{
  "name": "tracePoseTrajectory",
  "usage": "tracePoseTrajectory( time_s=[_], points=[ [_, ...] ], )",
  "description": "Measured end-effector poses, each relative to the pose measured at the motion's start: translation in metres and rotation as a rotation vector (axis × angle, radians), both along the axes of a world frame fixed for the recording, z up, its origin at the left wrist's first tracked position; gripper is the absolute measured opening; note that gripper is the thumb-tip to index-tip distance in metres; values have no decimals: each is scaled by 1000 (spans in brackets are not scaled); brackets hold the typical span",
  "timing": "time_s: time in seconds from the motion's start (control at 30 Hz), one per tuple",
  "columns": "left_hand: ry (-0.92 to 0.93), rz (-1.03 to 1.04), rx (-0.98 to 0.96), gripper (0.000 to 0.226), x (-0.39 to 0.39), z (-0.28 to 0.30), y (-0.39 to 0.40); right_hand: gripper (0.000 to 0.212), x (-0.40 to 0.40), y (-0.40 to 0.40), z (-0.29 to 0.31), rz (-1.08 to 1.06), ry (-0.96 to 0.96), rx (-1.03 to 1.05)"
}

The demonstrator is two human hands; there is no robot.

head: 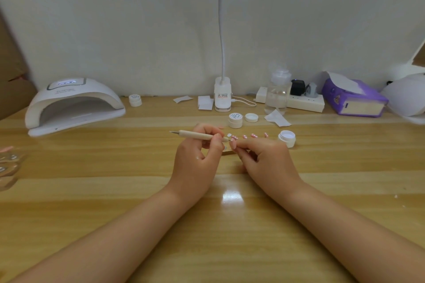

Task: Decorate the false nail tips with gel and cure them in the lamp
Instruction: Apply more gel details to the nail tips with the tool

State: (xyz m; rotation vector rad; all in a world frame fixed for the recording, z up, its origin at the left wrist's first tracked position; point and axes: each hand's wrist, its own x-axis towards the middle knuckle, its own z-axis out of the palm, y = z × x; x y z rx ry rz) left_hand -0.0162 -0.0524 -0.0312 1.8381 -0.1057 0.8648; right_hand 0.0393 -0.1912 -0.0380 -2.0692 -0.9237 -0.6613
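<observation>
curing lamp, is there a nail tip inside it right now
No, the curing lamp shows only its bare floor, while the nail tips lie in a row on the table.

I see two bare forearms reaching in from the bottom edge, no sleeves on either. My left hand (pixel 195 163) and right hand (pixel 266 161) wear no rings, gloves or watch.

Pink nail tip (pixel 232 144) — pinched upright at centre; four decorated tips (pixel 249 136) in a row behind; open gel jar (pixel 287 138) — right; curing lamp (pixel 73 104) far left.
</observation>
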Motion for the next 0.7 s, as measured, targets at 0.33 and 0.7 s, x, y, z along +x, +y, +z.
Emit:
tracePoseTrajectory(
  time_s=[0.33, 0.7],
  points=[
    [6, 28, -12, 10, 0, -1, 0, 7, 0, 1, -1, -2, -7, 17],
    [4, 26, -9, 10, 1, -1, 1, 9, 1, 1, -2, 6, -10, -24]
  ],
)
